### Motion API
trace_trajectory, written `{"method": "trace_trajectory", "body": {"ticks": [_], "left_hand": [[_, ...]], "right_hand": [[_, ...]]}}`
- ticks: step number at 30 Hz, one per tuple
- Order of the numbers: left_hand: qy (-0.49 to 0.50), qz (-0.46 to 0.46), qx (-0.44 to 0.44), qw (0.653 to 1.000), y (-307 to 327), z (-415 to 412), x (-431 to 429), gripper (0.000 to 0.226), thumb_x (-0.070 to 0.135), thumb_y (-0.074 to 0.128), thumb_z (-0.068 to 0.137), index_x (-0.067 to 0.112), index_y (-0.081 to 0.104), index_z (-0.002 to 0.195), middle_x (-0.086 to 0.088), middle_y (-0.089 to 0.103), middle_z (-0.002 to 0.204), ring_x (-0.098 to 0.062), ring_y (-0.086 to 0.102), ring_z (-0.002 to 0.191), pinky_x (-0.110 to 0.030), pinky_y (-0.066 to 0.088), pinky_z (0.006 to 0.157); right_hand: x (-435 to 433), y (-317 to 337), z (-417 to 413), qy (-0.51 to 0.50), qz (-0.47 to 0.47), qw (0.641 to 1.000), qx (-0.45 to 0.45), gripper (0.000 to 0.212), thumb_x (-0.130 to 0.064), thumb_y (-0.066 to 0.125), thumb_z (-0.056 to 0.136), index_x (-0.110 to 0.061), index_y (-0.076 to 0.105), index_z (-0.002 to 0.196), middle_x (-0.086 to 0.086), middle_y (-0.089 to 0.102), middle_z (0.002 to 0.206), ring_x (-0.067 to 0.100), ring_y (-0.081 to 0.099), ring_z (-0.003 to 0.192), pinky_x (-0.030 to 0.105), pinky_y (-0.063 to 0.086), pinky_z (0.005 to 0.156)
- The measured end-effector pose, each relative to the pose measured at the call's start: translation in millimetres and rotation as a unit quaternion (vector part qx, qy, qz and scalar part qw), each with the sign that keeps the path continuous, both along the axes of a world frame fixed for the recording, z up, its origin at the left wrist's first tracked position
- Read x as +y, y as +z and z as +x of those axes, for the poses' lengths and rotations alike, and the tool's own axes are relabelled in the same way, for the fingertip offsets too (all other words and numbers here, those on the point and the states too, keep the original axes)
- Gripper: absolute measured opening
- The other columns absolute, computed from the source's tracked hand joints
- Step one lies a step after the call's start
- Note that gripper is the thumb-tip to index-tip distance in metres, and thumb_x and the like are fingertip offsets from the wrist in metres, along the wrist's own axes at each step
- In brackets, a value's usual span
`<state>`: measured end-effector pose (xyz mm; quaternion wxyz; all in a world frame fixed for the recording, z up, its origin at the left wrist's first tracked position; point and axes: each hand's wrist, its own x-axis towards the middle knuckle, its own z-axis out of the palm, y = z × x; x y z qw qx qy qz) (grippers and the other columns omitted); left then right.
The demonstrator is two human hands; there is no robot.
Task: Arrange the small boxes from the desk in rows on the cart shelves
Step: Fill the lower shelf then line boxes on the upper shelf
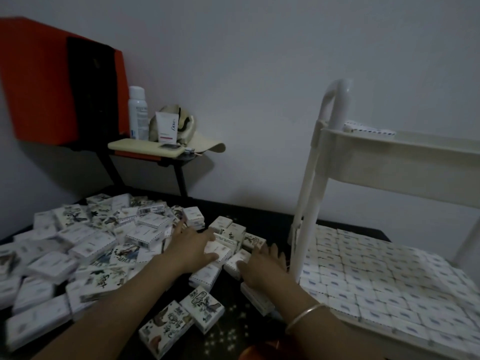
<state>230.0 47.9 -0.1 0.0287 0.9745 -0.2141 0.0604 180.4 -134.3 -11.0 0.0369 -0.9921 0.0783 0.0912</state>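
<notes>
A big heap of small white printed boxes (85,245) covers the dark desk (228,331) on the left. My left hand (193,246) reaches into a small cluster of boxes in the middle, thumb and fingers around a white box (217,252). My right hand (262,268) lies just right of it, fingers spread over another small box (235,262). The white cart (309,203) stands at the right; its lower shelf (389,279) is packed with boxes in tidy rows. A few boxes (368,128) show on the upper shelf.
An orange and black case (59,81) stands at the back left. Beside it a small stand holds a spray can (137,113), a tube (167,127), a phone (148,149) and a cap (197,136). A bangle (305,317) circles my right wrist.
</notes>
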Motion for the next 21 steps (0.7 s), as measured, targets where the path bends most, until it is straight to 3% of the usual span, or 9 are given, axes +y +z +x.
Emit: {"method": "trace_trajectory", "body": {"ticks": [3, 7, 10, 15, 18, 21], "left_hand": [[-0.018, -0.064, -0.001, 0.998, 2, -1, 4, 0.068, 0.059, 0.064, 0.079, 0.039, 0.039, 0.139, 0.008, 0.056, 0.131, -0.018, 0.042, 0.129, -0.042, 0.007, 0.116], [-0.034, -0.102, -0.007, 0.994, 4, -5, 4, 0.070, 0.057, 0.074, 0.071, 0.042, 0.045, 0.133, 0.007, 0.047, 0.124, -0.017, 0.040, 0.124, -0.038, 0.019, 0.113], [-0.042, -0.167, -0.002, 0.985, 5, -10, 2, 0.059, 0.048, 0.079, 0.069, 0.039, 0.053, 0.121, 0.009, 0.044, 0.114, -0.012, 0.045, 0.109, -0.030, 0.039, 0.092], [-0.038, -0.298, -0.019, 0.954, 24, -18, 9, 0.044, 0.039, 0.080, 0.072, 0.034, 0.053, 0.106, 0.014, 0.053, 0.104, -0.007, 0.055, 0.088, -0.028, 0.048, 0.074], [-0.058, -0.357, 0.022, 0.932, 43, -30, 16, 0.045, 0.033, 0.075, 0.081, 0.042, 0.052, 0.119, 0.019, 0.058, 0.112, -0.002, 0.059, 0.090, -0.026, 0.049, 0.077], [-0.095, -0.420, 0.076, 0.899, 64, -50, 16, 0.039, 0.021, 0.067, 0.089, 0.047, 0.057, 0.117, 0.017, 0.060, 0.119, -0.007, 0.060, 0.102, -0.033, 0.050, 0.087]], "right_hand": [[-4, -3, 4, 0.004, 0.020, 0.999, -0.029, 0.068, -0.056, 0.037, 0.095, -0.009, 0.035, 0.145, 0.016, 0.017, 0.158, 0.035, 0.013, 0.143, 0.047, 0.017, 0.116], [-2, -3, -3, 0.020, 0.043, 0.990, -0.134, 0.065, -0.054, 0.052, 0.088, -0.011, 0.043, 0.136, 0.011, 0.042, 0.141, 0.028, 0.034, 0.130, 0.038, 0.031, 0.107], [4, 1, -11, 0.015, 0.137, 0.974, -0.178, 0.059, -0.045, 0.067, 0.081, -0.018, 0.045, 0.129, 0.004, 0.051, 0.127, 0.021, 0.046, 0.117, 0.032, 0.041, 0.096], [10, 12, -27, 0.058, 0.246, 0.938, -0.237, 0.051, -0.021, 0.067, 0.085, -0.024, 0.038, 0.127, -0.005, 0.061, 0.103, 0.008, 0.060, 0.088, 0.027, 0.053, 0.077], [6, 29, -48, 0.101, 0.344, 0.899, -0.252, 0.056, -0.021, 0.067, 0.088, -0.038, 0.039, 0.134, -0.012, 0.064, 0.106, -0.002, 0.062, 0.088, 0.016, 0.053, 0.075], [1, 56, -74, 0.132, 0.414, 0.861, -0.264, 0.050, -0.019, 0.065, 0.089, -0.046, 0.051, 0.128, -0.015, 0.065, 0.107, -0.002, 0.063, 0.089, 0.017, 0.054, 0.077]]}}
